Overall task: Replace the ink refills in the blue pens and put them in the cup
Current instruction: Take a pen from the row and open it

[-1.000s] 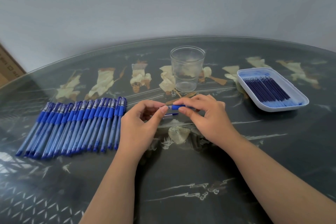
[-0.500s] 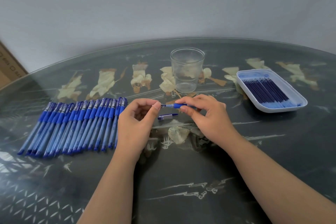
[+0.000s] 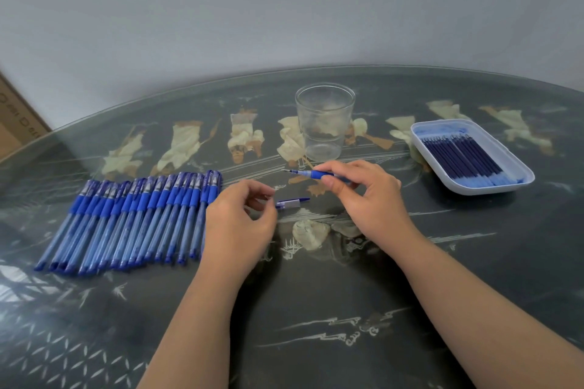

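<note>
My right hand (image 3: 373, 199) pinches an uncapped blue pen (image 3: 311, 174) by its grip above the table, tip pointing left. Its cap (image 3: 292, 203) lies on the glass just below. My left hand (image 3: 240, 224) hovers beside the cap with fingers loosely curled, and I see nothing in it. A row of several capped blue pens (image 3: 132, 221) lies to the left of that hand. The clear plastic cup (image 3: 324, 123) stands upright behind my hands with nothing inside. On the right, a white tray (image 3: 493, 188) holds several dark blue refills (image 3: 464, 158).
The dark glass-topped round table (image 3: 316, 309) has pale inlaid figures under the glass. A grey wall runs close behind its far edge. A cardboard box (image 3: 15, 123) shows at the far left edge.
My left hand has let go of the pen's tip and dropped down-left toward the cap. My right hand has lifted the pen slightly and moved it right.
</note>
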The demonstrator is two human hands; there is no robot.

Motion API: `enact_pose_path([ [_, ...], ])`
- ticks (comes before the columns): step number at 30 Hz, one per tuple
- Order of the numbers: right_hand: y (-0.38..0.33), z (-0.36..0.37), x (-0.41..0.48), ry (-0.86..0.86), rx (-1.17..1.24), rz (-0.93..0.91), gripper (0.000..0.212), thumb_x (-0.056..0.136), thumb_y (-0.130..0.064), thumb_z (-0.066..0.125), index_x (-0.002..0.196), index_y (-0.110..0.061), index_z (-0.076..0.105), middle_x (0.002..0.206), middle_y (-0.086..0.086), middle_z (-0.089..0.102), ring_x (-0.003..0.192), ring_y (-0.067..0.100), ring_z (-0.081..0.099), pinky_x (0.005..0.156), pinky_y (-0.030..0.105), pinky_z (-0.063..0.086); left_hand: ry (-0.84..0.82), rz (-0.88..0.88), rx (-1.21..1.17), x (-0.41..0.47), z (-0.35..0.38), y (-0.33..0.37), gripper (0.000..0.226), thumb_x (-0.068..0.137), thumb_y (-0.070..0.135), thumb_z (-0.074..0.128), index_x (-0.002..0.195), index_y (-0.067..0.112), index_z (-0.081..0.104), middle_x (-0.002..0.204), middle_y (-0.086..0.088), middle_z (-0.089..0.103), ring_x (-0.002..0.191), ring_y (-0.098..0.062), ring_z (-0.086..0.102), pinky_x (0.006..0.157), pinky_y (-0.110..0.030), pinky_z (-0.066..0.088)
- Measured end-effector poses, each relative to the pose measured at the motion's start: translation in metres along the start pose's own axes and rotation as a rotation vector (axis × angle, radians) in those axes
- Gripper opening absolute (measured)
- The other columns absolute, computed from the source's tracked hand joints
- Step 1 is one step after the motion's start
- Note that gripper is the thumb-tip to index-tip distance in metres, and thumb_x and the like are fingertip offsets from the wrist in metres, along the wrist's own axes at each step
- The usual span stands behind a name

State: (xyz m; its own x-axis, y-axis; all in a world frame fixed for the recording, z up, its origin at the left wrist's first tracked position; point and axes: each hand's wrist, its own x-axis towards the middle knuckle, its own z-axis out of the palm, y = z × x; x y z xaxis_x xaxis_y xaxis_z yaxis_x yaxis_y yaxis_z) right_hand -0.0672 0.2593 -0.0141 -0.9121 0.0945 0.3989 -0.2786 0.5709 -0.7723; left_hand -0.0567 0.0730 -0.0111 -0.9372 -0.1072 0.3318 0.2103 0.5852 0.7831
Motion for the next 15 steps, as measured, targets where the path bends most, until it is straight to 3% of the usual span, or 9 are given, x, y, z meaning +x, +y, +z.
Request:
enact_pose_path([
  [6, -0.0014, -0.0004, -0.0002, 0.015, 0.002, 0.006, 0.036, 0.090, -0.034, 0.067, 0.091, -0.070, 0.060, 0.091, -0.024, 0.062, 0.088, 0.008, 0.055, 0.097, 0.053, 0.038, -0.119, 0.073, 0.093, -0.0037, 0.0005, -0.0032, 0.021, 0.075, 0.001, 0.068, 0.078, 0.022, 0.068, 0.082, 0.009, 0.059, 0.077, -0.004, 0.055, 0.070, -0.005, 0.040],
  [11, -0.0026, -0.0006, -0.0001, 0.018, 0.008, 0.009, 0.036, 0.090, -0.035, 0.066, 0.091, -0.070, 0.060, 0.084, -0.021, 0.063, 0.087, 0.009, 0.055, 0.097, 0.054, 0.039, -0.152, 0.041, 0.095, -0.0042, 0.0020, -0.0028, 0.023, 0.077, 0.006, 0.069, 0.084, 0.027, 0.061, 0.079, 0.011, 0.061, 0.081, -0.010, 0.058, 0.079, -0.028, 0.050],
  [15, -0.0030, -0.0003, -0.0022, 0.035, 0.052, -0.005, 0.024, 0.087, -0.048, 0.058, 0.097, -0.070, 0.059, 0.088, -0.019, 0.066, 0.090, 0.008, 0.059, 0.095, 0.056, 0.041, -0.159, 0.014, 0.056, -0.0039, 0.0012, -0.0037, 0.025, 0.078, 0.007, 0.070, 0.086, 0.027, 0.060, 0.081, 0.010, 0.062, 0.079, -0.008, 0.058, 0.076, -0.020, 0.048],
])
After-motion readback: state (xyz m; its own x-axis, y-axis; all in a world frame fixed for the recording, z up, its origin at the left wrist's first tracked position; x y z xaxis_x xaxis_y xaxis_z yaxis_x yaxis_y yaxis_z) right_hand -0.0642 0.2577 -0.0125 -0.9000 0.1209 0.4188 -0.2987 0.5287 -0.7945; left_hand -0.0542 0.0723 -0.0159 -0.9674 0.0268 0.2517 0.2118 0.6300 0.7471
